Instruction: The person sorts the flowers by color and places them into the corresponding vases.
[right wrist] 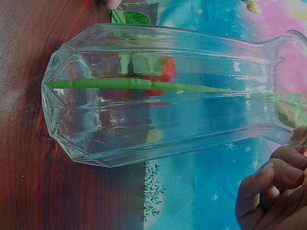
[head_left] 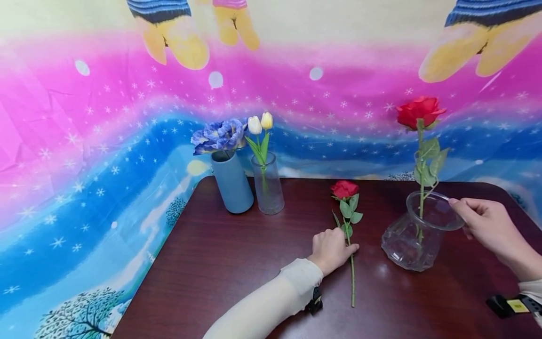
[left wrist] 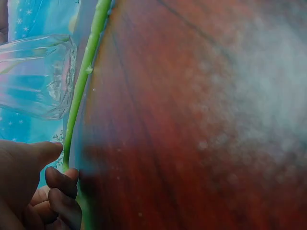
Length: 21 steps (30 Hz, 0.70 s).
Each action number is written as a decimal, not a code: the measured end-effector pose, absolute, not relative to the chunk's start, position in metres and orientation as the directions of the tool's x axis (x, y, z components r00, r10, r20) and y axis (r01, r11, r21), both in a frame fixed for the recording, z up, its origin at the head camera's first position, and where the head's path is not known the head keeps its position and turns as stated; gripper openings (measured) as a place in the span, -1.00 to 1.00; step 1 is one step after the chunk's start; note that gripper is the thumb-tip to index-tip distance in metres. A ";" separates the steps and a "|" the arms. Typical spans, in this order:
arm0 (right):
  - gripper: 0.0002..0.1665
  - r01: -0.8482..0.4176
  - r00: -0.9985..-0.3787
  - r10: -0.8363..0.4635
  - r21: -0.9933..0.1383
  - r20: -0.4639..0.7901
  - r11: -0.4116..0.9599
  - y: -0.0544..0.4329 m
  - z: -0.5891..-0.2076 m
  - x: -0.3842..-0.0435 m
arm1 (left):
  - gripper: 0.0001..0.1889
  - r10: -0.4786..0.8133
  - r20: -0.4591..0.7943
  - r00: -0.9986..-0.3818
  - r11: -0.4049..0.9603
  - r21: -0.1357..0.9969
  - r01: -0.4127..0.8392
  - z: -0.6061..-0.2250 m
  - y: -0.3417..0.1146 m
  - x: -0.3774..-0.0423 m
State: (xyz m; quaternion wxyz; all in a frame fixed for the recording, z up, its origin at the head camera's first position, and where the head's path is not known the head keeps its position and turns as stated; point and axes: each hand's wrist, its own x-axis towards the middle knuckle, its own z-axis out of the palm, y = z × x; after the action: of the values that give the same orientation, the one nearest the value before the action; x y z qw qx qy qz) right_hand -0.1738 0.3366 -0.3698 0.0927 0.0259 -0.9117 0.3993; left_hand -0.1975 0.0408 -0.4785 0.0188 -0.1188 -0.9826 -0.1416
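My left hand (head_left: 332,249) pinches the stem of a red rose (head_left: 345,189) that lies along the table; in the left wrist view the green stem (left wrist: 81,81) runs between thumb and fingers. At the right, my right hand (head_left: 487,226) holds the flared rim of a clear glass vase (head_left: 410,242) between thumb and fingers. A second red rose (head_left: 420,114) stands upright in this vase, its leaves above the rim. Through the faceted glass, the right wrist view shows its stem (right wrist: 110,84) reaching the vase's bottom. The curled fingers (right wrist: 254,191) are beside the neck.
At the back left stand a blue vase (head_left: 233,183) with blue-purple flowers (head_left: 220,135) and a clear glass vase (head_left: 269,188) with white and yellow tulips (head_left: 255,125). Everything is on a dark wooden table (head_left: 211,268). A colourful printed cloth (head_left: 127,155) hangs behind it.
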 end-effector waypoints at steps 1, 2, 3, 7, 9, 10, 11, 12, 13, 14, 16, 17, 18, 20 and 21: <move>-0.37 -0.119 -0.982 0.027 -0.724 0.187 0.679 0.337 -0.370 -0.174 | -0.34 0.226 0.072 -0.971 0.932 0.275 0.237 -0.479 0.041 -0.198; -0.37 -0.117 -0.982 0.029 -0.725 0.186 0.679 0.337 -0.370 -0.174 | -0.34 0.226 0.075 -0.971 0.932 0.275 0.238 -0.480 0.041 -0.198; -0.37 -0.116 -0.982 0.030 -0.727 0.185 0.677 0.337 -0.370 -0.174 | -0.35 0.227 0.076 -0.971 0.931 0.274 0.239 -0.481 0.042 -0.198; -0.37 -0.119 -0.982 0.029 -0.737 0.185 0.665 0.337 -0.370 -0.174 | -0.36 0.219 0.067 -0.973 0.933 0.278 0.229 -0.482 0.044 -0.199; -0.38 -0.121 -0.982 0.028 -0.743 0.185 0.658 0.337 -0.370 -0.174 | -0.36 0.212 0.057 -0.976 0.934 0.282 0.220 -0.483 0.045 -0.200; -0.38 -0.121 -0.983 0.028 -0.747 0.183 0.654 0.337 -0.370 -0.174 | -0.37 0.208 0.052 -0.977 0.934 0.284 0.215 -0.483 0.045 -0.200; -0.38 -0.120 -0.983 0.029 -0.747 0.183 0.654 0.337 -0.370 -0.174 | -0.37 0.206 0.049 -0.977 0.935 0.286 0.211 -0.483 0.046 -0.200; -0.38 -0.117 -0.983 0.030 -0.746 0.180 0.655 0.337 -0.370 -0.174 | -0.37 0.204 0.046 -0.978 0.935 0.287 0.208 -0.483 0.046 -0.200; -0.38 -0.114 -0.984 0.031 -0.746 0.178 0.656 0.337 -0.370 -0.174 | -0.38 0.203 0.044 -0.978 0.935 0.288 0.207 -0.483 0.046 -0.201; -0.38 -0.112 -0.984 0.033 -0.745 0.176 0.657 0.337 -0.370 -0.174 | -0.38 0.203 0.042 -0.978 0.934 0.291 0.206 -0.483 0.046 -0.201; -0.38 -0.108 -0.984 0.036 -0.741 0.175 0.663 0.336 -0.370 -0.174 | -0.38 0.205 0.041 -0.978 0.933 0.294 0.208 -0.482 0.046 -0.201; -0.38 -0.107 -0.984 0.036 -0.737 0.175 0.668 0.336 -0.370 -0.174 | -0.39 0.206 0.043 -0.978 0.933 0.292 0.209 -0.482 0.046 -0.201; -0.38 -0.106 -0.984 0.037 -0.735 0.175 0.669 0.336 -0.370 -0.174 | -0.39 0.207 0.044 -0.977 0.934 0.290 0.210 -0.481 0.045 -0.201; -0.39 -0.104 -0.984 0.036 -0.733 0.173 0.672 0.336 -0.370 -0.174 | -0.40 0.208 0.049 -0.977 0.934 0.287 0.213 -0.480 0.045 -0.201; -0.39 -0.103 -0.984 0.036 -0.733 0.172 0.672 0.336 -0.370 -0.174 | -0.40 0.209 0.050 -0.977 0.934 0.284 0.215 -0.480 0.045 -0.201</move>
State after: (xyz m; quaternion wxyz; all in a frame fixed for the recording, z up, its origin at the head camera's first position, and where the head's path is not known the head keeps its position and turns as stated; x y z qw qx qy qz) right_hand -0.1743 0.3358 -0.3698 0.0862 0.0185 -0.9103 0.4045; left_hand -0.2009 0.0445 -0.4801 0.0095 -0.1078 -0.9834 -0.1456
